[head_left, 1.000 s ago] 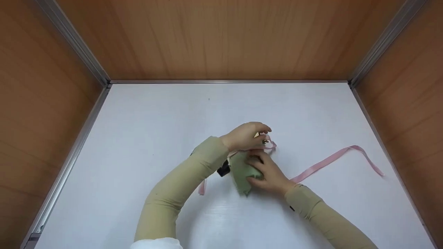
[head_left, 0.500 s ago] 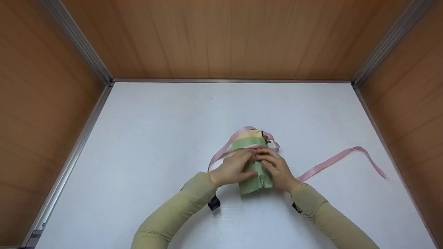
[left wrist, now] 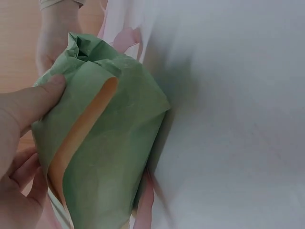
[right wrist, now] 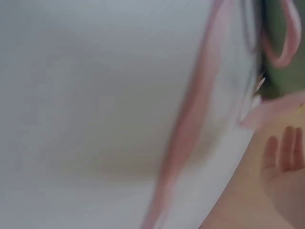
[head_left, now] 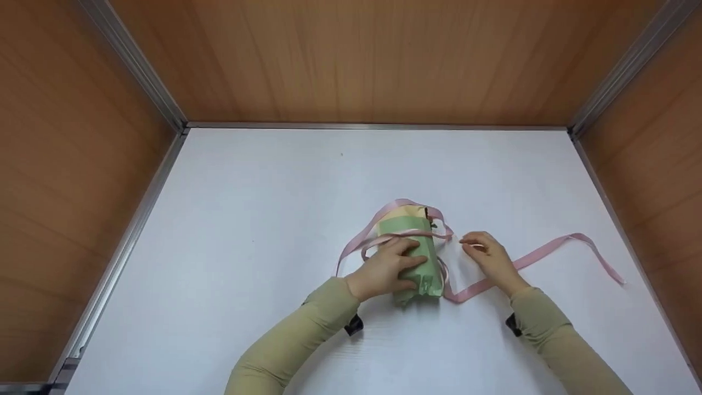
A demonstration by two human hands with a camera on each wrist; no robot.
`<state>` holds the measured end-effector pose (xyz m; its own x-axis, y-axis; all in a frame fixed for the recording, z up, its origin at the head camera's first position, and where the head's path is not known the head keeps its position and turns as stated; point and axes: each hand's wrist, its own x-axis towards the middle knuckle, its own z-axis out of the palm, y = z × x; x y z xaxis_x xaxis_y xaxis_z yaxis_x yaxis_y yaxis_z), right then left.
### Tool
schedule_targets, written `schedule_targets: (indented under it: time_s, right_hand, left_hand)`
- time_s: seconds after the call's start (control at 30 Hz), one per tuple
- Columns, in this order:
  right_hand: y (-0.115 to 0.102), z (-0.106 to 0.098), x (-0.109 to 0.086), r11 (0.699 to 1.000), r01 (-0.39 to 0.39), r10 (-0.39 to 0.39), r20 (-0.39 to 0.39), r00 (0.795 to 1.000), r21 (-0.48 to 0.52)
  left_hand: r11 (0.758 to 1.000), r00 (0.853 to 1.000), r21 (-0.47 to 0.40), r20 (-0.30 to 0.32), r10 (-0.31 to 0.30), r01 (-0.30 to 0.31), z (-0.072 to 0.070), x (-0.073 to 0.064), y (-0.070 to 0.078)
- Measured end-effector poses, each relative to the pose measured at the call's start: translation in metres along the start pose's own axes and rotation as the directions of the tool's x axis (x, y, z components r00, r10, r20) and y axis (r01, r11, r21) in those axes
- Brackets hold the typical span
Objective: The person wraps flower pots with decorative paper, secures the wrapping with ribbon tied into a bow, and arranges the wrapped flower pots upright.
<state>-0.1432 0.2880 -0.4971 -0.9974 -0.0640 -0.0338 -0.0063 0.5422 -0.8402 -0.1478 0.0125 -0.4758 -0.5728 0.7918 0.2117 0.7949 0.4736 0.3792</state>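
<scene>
A bundle (head_left: 430, 271) wrapped in green paper, with cream paper at its far end, lies on the white table. My left hand (head_left: 381, 269) grips it from the left, fingers spread over its top; the left wrist view has the thumb (left wrist: 45, 98) on the green paper (left wrist: 109, 157). Pink ribbon (head_left: 411, 233) crosses the bundle and loops around its far end. Just right of the bundle, my right hand (head_left: 491, 260) has its fingertips beside a whitish ribbon end. In the right wrist view, that hand's bent fingers (right wrist: 286, 152) show a small gap below the ribbon (right wrist: 276, 109).
A long ribbon tail (head_left: 543, 249) stretches right across the white table (head_left: 274, 192). Small dark red and green bits (head_left: 431, 220) poke out at the bundle's far right corner. Wooden panels (head_left: 351, 60) with metal rails enclose the table at the back and sides.
My left hand lifts off the far end and comes to rest on the bundle. My right hand leaves the bundle and moves right. The ribbon across the bundle comes into view.
</scene>
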Motion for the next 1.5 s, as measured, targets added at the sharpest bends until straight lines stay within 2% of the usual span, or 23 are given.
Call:
schedule_targets:
  time_s: [0.1,0.17,0.27,0.37,0.5,0.63,0.87,1.0,1.13,1.23,1.4,1.5]
  right_hand:
    - [0.022,-0.029,-0.006,0.991,-0.029,0.025,-0.033,0.999,-0.131]
    - [0.034,-0.047,-0.009,0.974,-0.079,0.073,-0.033,0.997,-0.211]
    - [0.047,-0.065,-0.014,0.938,-0.146,0.159,0.019,0.987,-0.314]
    - [0.052,-0.068,-0.02,0.909,-0.194,0.244,0.096,0.965,-0.369]
    - [0.047,-0.054,-0.026,0.886,-0.216,0.294,0.135,0.946,-0.411]
    - [0.028,-0.027,-0.027,0.859,-0.203,0.309,0.16,0.937,-0.471]
    - [-0.005,0.023,-0.03,0.877,-0.227,0.353,0.248,0.902,-0.423]
    - [-0.011,0.038,-0.032,0.874,-0.193,0.326,0.245,0.913,-0.446]
    - [-0.009,0.043,-0.035,0.86,-0.149,0.289,0.225,0.931,-0.488]
    - [-0.006,0.042,-0.036,0.851,-0.103,0.24,0.208,0.948,-0.515]
    - [-0.003,0.033,-0.033,0.823,0.024,0.09,0.171,0.981,-0.568]
    - [0.001,0.025,-0.03,0.838,0.06,0.038,0.168,0.985,-0.542]
  left_hand:
    - [1.0,1.0,-0.011,0.005,0.002,-0.002,0.001,0.0,0.001]
    - [1.0,1.0,-0.014,0.005,0.0,0.0,0.0,-0.001,0.001]
    - [1.0,1.0,-0.02,0.005,-0.009,0.01,0.0,-0.003,0.0]
    - [0.999,1.0,-0.028,0.009,-0.016,0.016,-0.001,-0.005,0.0]
    - [1.0,1.0,-0.025,0.005,-0.01,0.011,-0.001,-0.005,0.0]
    - [1.0,1.0,-0.005,0.002,-0.014,0.014,0.0,-0.004,-0.002]
    - [0.999,1.0,0.023,0.0,-0.031,0.031,0.001,-0.003,-0.002]
    - [1.0,1.0,0.018,-0.009,-0.023,0.023,0.002,0.0,-0.002]
    - [1.0,1.0,0.003,0.0,-0.027,0.027,0.003,0.002,-0.002]
    - [1.0,1.0,0.007,-0.001,-0.028,0.028,0.003,0.002,-0.003]
    - [0.999,0.999,-0.004,0.004,-0.042,0.042,0.002,0.003,-0.005]
    - [0.999,0.999,-0.009,0.0,-0.04,0.04,0.002,0.003,-0.004]
